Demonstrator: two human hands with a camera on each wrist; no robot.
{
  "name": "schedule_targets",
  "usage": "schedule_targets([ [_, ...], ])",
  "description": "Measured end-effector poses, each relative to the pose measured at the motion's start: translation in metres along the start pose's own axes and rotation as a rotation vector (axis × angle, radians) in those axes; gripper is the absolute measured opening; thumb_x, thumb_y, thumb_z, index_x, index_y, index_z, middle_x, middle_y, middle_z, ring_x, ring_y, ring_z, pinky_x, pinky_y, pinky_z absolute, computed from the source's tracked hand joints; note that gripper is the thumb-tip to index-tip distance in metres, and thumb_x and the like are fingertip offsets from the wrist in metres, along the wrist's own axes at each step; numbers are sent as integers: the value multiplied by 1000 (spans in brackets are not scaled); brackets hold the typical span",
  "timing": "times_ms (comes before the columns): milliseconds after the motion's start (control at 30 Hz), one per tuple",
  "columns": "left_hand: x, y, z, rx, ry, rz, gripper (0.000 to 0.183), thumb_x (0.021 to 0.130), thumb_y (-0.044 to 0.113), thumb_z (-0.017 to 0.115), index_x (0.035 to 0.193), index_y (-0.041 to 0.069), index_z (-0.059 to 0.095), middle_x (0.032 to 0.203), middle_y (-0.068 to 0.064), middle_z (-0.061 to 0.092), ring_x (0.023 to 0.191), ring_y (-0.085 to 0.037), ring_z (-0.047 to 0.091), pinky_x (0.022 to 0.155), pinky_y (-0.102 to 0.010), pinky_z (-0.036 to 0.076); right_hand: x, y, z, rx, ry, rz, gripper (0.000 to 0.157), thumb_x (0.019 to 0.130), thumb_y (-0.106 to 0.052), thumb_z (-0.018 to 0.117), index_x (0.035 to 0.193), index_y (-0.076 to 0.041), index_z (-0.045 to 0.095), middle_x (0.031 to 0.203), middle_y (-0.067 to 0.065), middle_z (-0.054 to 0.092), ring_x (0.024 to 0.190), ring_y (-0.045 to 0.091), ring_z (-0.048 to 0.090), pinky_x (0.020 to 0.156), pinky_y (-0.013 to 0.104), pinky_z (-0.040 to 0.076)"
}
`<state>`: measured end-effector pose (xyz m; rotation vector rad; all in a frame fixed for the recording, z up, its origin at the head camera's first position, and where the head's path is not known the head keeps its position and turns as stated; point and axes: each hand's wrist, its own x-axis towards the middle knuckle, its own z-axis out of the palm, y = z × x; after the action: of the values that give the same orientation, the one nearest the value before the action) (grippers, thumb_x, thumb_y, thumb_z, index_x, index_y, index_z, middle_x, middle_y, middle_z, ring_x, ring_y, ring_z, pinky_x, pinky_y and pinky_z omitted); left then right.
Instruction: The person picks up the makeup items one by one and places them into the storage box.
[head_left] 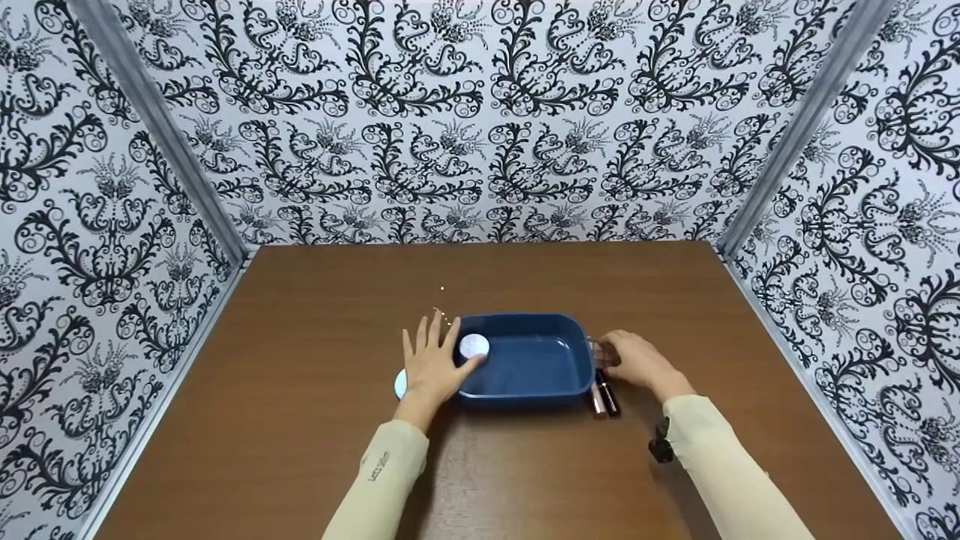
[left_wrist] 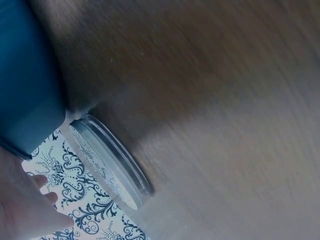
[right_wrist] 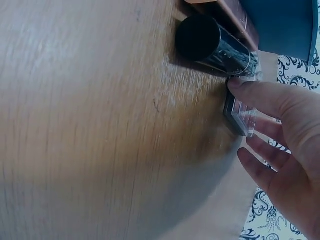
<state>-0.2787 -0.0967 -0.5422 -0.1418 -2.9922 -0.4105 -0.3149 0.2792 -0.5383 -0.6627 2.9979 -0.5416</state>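
Observation:
A blue rectangular dish (head_left: 525, 394) stands on the table between both hands. My left hand (head_left: 433, 373) spreads its fingers over the dish's left side, the thumb beside a white round item (head_left: 474, 346) inside. Left of that hand, a round flat case (left_wrist: 107, 162) with a shiny top lies on the table, partly covered in the head view. At the dish's right side my right hand (head_left: 636, 360) pinches a small dark palette (right_wrist: 240, 112) with a clear lid between thumb and index finger; its other fingers hang loose. Nearer me lie a black-capped tube (head_left: 610, 397) and a pinkish tube (head_left: 598, 401).
A fine chain with shiny beads (head_left: 442, 313) lies behind the left fingers. The brown table (head_left: 525, 465) is enclosed by patterned walls (head_left: 480, 150) at the back and both sides. A black clip-like object (head_left: 661, 442) hangs at the right sleeve.

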Motion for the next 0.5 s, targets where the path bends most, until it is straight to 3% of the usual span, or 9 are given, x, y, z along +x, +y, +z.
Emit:
schedule_targets([
  [500, 1, 0, 2, -16, 18, 2, 87, 88, 77, 44, 158, 27, 30, 167, -10, 21, 156, -35, 14, 123, -64, 6, -5, 5, -2, 5, -5, 65, 49, 81, -15, 79, 124, 2, 63, 123, 22, 64, 111, 38, 60, 97, 55, 49],
])
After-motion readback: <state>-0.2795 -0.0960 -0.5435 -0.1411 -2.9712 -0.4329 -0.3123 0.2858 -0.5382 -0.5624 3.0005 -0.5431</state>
